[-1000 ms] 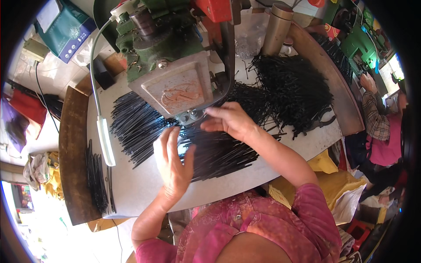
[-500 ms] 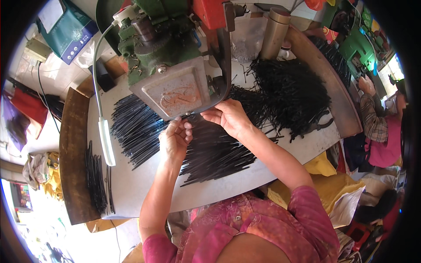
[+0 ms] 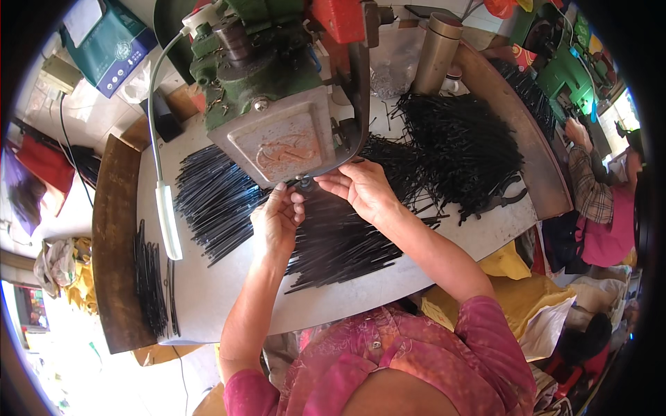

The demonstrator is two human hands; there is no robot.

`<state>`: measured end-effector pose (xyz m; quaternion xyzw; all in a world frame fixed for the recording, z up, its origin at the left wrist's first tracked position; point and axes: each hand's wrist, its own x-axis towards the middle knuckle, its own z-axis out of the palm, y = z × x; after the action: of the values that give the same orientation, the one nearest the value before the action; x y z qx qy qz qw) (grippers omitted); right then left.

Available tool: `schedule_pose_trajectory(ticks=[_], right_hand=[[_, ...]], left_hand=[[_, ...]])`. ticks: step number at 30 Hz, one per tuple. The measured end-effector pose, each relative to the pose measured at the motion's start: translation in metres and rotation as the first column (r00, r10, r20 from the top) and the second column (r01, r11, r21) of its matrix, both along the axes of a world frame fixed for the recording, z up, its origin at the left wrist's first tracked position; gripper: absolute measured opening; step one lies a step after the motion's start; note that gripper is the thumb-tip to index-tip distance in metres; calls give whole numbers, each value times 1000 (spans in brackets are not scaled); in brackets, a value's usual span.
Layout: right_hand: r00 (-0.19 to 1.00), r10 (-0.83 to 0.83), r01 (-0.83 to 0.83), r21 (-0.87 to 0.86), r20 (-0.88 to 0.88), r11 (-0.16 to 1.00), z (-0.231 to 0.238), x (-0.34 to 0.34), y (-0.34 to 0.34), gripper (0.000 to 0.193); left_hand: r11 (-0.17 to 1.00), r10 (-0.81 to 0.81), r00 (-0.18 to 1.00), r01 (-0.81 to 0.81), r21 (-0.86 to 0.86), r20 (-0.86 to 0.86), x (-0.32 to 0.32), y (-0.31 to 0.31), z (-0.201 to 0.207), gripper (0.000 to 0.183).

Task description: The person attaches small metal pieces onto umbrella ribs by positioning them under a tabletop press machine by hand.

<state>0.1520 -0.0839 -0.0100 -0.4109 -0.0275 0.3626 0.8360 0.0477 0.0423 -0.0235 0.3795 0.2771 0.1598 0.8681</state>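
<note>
A green press-like machine [image 3: 277, 139] with a grey front plate stands over the table. At its lower front edge my left hand [image 3: 276, 222] is closed, thumb and fingertips pinched together. My right hand [image 3: 365, 190] pinches from the other side, its fingertips almost level with the left ones. What lies between the fingers is too small and too shaded to make out. Thin black rods [image 3: 340, 253] lie in a layer below and between my forearms. Another bundle of black rods [image 3: 220, 201] is left of my left hand.
A tangled heap of black rods [image 3: 458, 149] fills the table's right side, with dark-handled pliers [image 3: 512, 196] at its edge. A gold flask [image 3: 438, 52] stands behind. Raised boards [image 3: 114, 256] border the table [image 3: 277, 315]. A lamp on a bent stem [image 3: 168, 222] hangs left. Another person [image 3: 596, 201] works at right.
Both hands stay at the machine's lower edge, still pinched. My right fingertips have shifted very slightly left, toward the left hand. The rod piles look the same.
</note>
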Motion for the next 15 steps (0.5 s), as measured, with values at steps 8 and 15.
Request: schedule_pose_trajectory(ticks=[8, 15], right_hand=[[1000, -15, 14, -30, -15, 999, 0, -1, 2, 22], [1000, -14, 13, -23, -26, 1000, -2, -2, 3, 21]], left_hand=[[998, 53, 998, -54, -30, -24, -1, -9, 4, 22], [998, 49, 999, -49, -34, -9, -2, -8, -1, 21]])
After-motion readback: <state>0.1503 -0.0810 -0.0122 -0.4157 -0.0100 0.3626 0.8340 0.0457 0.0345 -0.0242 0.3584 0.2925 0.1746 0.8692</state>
